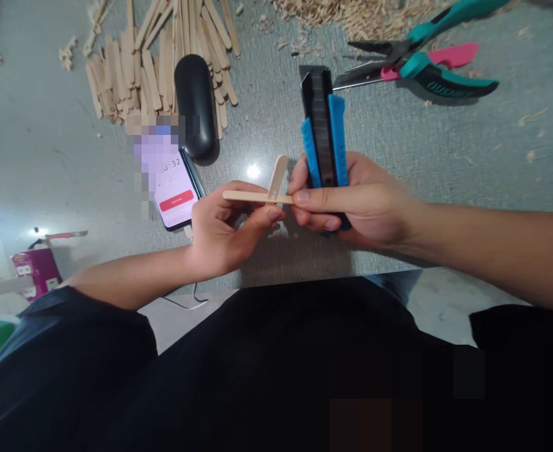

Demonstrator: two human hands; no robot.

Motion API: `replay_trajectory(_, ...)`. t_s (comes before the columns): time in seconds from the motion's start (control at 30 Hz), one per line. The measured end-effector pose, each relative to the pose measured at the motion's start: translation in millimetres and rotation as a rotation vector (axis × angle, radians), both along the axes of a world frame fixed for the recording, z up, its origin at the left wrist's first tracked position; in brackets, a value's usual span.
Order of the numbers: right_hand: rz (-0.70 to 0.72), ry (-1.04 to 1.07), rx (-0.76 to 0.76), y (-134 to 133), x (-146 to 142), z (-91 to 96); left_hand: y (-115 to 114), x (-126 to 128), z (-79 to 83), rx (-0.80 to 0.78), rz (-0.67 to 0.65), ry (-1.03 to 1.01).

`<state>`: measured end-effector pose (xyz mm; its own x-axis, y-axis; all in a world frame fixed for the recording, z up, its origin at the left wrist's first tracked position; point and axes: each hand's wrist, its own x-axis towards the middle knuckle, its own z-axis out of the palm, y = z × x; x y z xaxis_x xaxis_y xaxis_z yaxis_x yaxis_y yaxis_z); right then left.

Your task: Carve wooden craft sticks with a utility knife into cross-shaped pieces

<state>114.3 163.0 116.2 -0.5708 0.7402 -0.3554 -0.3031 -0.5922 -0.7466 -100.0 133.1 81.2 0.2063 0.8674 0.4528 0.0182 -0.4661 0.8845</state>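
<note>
Your grey, textured bench (445, 144) fills most of the upper frame, with a bright glare spot near the centre. Your dark shirt (276, 351) takes the lower frame, leaving patches of pale floor (167, 326). Your right hand (375, 194) reaches in level from the right edge; your left hand (220, 232) comes from the left, thumb turned inward.

A pile of sticks (163, 75) at upper left runs off the top edge, as do wood shavings (361, 19). At upper right, teal pliers (405, 50) partly cover a pink-handled tool (455, 55). Your right palm wraps a blue utility knife (321, 138), hiding much of its lower body.

Left of centre, the top of your phone (177, 182) is lost in blurred blocks, beside a black case (195, 107).

Mid-frame, your right thumb and fingers clamp one end of a level stick (243, 196); your left ones pinch where a slanted stick (279, 174) crosses it, some fingertips hidden behind.
</note>
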Motion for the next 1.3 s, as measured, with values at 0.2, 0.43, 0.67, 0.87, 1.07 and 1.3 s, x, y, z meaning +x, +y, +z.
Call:
replay_trajectory(0.2, -0.016, -0.095, 0.094, 1, 3, 6.9, 0, -2, 6.0, 0.073, 0.048, 0.133)
replay_trajectory(0.43, -0.021, -0.159, 0.163, 2, 11, 16.7, 0, -1, 8.7, 0.049, -0.002, 0.105)
replay_trajectory(0.67, -0.007, -0.115, 0.162, 1, 9, 16.8, -1, -1, 6.7, -0.011, -0.077, 0.035)
replay_trajectory(0.87, 0.046, 0.025, 0.036, -3, -3, -6.7, -3, 2, -3.2, -0.062, 0.015, -0.082)
replay_trajectory(1.07, 0.011, -0.04, 0.037, -1, 0, 1.3, -3, -1, 1.8, -0.015, 0.031, -0.005)
replay_trajectory(1.3, -0.013, -0.121, 0.133, 1, 6, 14.5, 2, -2, 2.8, 0.138, 0.045, 0.077)
